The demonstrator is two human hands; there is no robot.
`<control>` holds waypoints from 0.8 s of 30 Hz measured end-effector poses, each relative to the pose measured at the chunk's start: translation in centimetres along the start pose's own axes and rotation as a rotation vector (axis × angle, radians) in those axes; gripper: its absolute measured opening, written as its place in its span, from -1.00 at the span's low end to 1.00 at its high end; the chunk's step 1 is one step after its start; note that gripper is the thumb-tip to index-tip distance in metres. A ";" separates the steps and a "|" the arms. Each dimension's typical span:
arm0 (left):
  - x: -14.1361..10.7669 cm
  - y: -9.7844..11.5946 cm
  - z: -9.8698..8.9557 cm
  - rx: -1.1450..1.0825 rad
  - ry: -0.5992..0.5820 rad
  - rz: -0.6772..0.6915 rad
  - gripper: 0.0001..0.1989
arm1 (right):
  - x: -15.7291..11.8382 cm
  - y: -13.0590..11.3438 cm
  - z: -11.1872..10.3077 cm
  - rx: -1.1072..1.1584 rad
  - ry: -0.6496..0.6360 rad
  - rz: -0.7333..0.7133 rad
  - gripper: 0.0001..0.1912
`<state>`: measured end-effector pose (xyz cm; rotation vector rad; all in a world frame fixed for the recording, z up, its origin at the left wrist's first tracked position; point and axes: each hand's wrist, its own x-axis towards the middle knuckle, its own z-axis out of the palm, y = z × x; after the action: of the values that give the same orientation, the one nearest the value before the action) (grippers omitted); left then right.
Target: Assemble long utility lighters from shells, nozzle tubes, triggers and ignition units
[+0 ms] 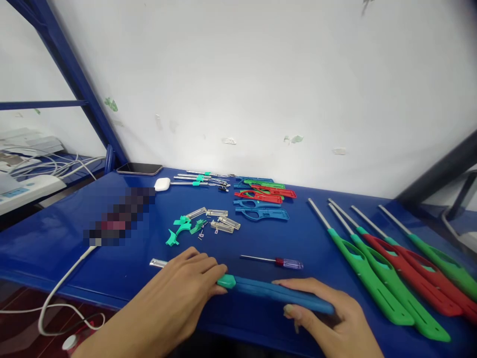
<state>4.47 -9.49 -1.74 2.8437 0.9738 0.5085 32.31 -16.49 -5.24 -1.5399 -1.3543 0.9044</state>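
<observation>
A blue long-necked lighter [278,292] lies across both hands just above the front of the blue table [122,271]. My left hand [186,283] is wrapped round its front part, where a green trigger piece shows and the metal tube sticks out to the left. My right hand [335,311] grips the handle's rear end between thumb and fingers. Just behind the lighter lies a screwdriver [288,263] with a clear purple-red handle. Further back are loose green triggers [184,227], clear fuel tanks [223,227] and small metal bits.
Several green and red lighters [372,278] lie at the right. Coloured handle shells [261,213] and metal tubes [190,183] sit towards the wall [261,74]. At the left are a phone [139,169], a white case [162,184], a blurred object and its cable [59,291].
</observation>
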 end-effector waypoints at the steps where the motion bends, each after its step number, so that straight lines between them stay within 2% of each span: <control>1: 0.0 0.3 -0.2 -0.005 -0.027 -0.007 -0.74 | -0.1 0.1 -0.1 -0.027 0.004 0.017 -0.69; 5: 0.1 1.0 -0.9 -0.034 -0.153 -0.085 -0.73 | 0.1 0.5 -0.5 -0.107 0.020 0.000 -0.69; 8: 0.2 1.2 -0.9 -0.086 -0.200 -0.140 -0.74 | 0.6 0.5 -0.7 -0.079 0.007 -0.123 -0.69; 13: 0.6 0.9 0.2 -0.112 -0.139 -0.182 -0.76 | 1.4 0.8 -1.0 -0.138 -0.018 -0.428 -0.82; 16: 1.0 0.3 0.8 -0.093 -0.129 -0.175 -0.80 | 1.3 1.6 -0.8 -0.245 -0.001 -0.524 -0.84; 19: 1.2 -0.5 1.4 -0.085 -0.133 -0.181 -0.84 | 1.3 2.6 -0.5 -0.356 -0.042 -0.621 -0.77; 24: 0.6 -1.5 2.0 -0.067 -0.131 -0.205 -0.87 | 1.8 3.4 0.1 -0.494 -0.060 -0.692 -0.66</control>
<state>4.70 -7.88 -3.74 2.6401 1.1810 0.3233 33.75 -14.78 -8.44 -1.2268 -2.0749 0.1877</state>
